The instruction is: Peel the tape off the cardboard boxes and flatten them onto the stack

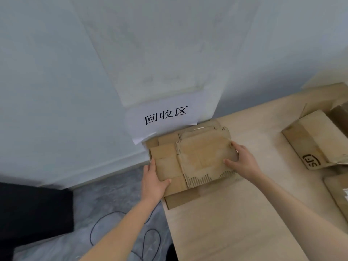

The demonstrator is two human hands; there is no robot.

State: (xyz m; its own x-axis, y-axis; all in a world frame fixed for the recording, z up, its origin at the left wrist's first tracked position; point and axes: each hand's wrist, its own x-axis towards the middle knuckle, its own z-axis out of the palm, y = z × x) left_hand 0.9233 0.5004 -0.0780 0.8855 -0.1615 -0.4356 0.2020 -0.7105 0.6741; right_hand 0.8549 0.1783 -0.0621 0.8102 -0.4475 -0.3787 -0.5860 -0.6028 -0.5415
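A light wood table (244,213) stands by a white wall. Both hands, the left hand (153,180) and right hand (243,161), hold the flat box (199,159) by its sides on the stack (180,201) at the table's corner.

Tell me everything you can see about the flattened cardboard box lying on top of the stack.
The flattened cardboard box is brown corrugated board lying flat atop the stack at the table's corner, below the paper sign. Its near edge is torn, exposing the fluting. The left hand holds its left edge; the right hand holds its right edge.
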